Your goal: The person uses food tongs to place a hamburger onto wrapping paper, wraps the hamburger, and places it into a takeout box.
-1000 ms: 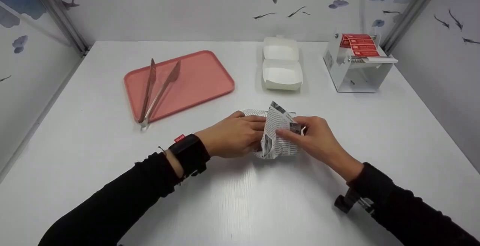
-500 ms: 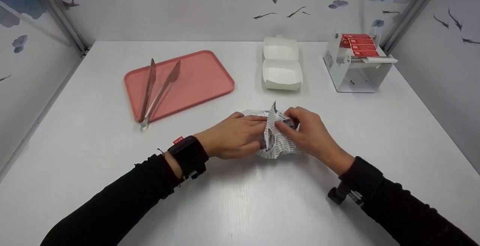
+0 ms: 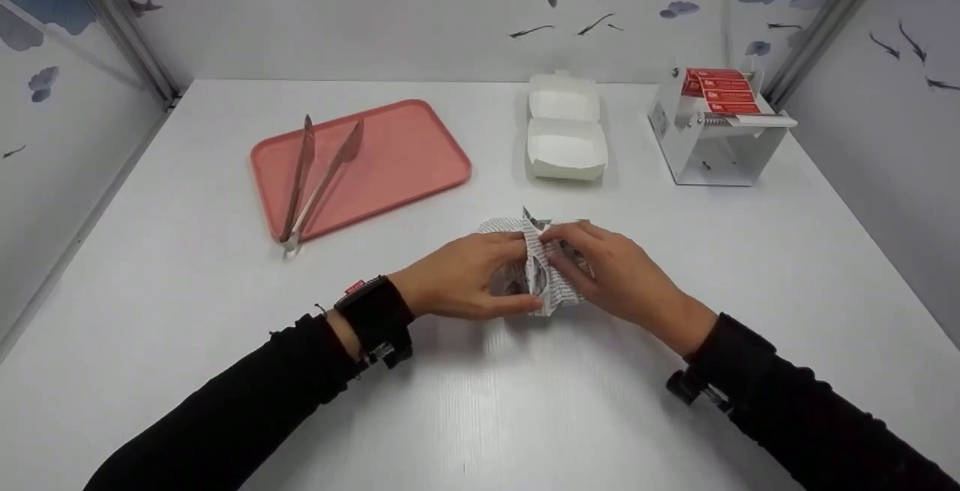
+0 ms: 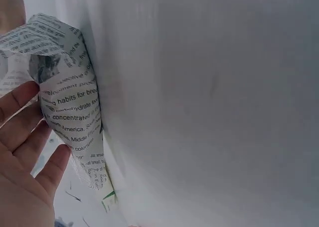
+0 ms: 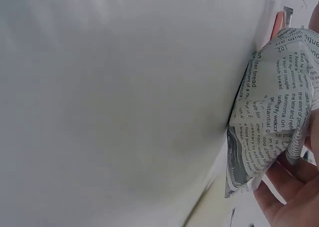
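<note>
Two hands meet over a newsprint-wrapped bundle (image 3: 536, 270) on the white counter (image 3: 480, 401). The left hand (image 3: 457, 281) cups its left side, fingers curled round the paper; the right hand (image 3: 611, 273) pinches the folds on top. Beyond lie a pink tray (image 3: 405, 157) with tongs (image 3: 311, 176), an open white box (image 3: 565, 139) and a label dispenser (image 3: 716, 124), all well apart.

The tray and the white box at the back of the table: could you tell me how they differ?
The tray is pink, flat and shallow; the box is white, deeper and smaller. The tray carries tongs, whose tip hangs over its near edge; the box lies open with nothing inside. Both rest on the table, untouched by either hand.
</note>
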Demonstrator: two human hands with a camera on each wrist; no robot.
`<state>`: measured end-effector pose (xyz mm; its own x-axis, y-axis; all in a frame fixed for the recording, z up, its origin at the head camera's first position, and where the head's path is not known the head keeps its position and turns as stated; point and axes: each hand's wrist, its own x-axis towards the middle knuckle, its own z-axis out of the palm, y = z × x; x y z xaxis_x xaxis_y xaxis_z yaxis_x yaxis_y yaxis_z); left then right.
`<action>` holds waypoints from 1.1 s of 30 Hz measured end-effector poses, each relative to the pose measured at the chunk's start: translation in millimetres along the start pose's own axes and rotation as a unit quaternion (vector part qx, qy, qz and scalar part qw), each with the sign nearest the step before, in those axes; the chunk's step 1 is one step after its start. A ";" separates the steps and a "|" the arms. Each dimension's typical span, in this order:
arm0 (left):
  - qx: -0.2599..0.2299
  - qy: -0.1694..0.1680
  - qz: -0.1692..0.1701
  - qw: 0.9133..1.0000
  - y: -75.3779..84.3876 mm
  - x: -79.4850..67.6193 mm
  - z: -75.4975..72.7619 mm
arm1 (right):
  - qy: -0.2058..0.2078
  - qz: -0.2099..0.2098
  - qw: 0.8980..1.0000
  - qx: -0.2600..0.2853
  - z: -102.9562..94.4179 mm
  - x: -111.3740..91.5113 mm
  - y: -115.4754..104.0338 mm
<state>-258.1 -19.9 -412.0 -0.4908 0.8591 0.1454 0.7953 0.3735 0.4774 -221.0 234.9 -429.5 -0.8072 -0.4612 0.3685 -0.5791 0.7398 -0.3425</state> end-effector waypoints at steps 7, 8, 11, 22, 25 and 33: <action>-0.060 0.079 -0.053 0.994 14.6 -12.9 3.9 | -0.003 -0.003 0.999 -0.032 0.2 -5.5 -2.4; -0.072 0.094 -0.079 0.990 18.8 -15.3 5.5 | -0.001 -0.004 0.999 -0.038 0.8 -5.8 -3.1; -0.103 0.124 -0.152 0.975 30.2 -22.3 10.8 | 0.001 -0.008 0.998 -0.054 2.2 -7.4 -4.9; -0.239 0.114 -0.258 0.929 28.8 -30.3 17.2 | -0.048 0.021 0.998 -0.046 2.5 -11.6 -4.6; -0.284 0.098 -0.292 0.908 25.9 -32.9 15.9 | -0.052 0.026 0.998 -0.039 2.0 -12.3 -4.7; -0.392 0.099 -0.356 0.842 25.3 -32.3 18.8 | -0.067 0.047 0.996 -0.032 0.3 -13.1 -6.5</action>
<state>-215.4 -31.5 -420.9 -0.8558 0.4100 -0.3155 -0.1673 0.3577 0.9187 -206.7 236.0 -432.3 -0.8680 -0.4469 0.2165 -0.4953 0.8108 -0.3119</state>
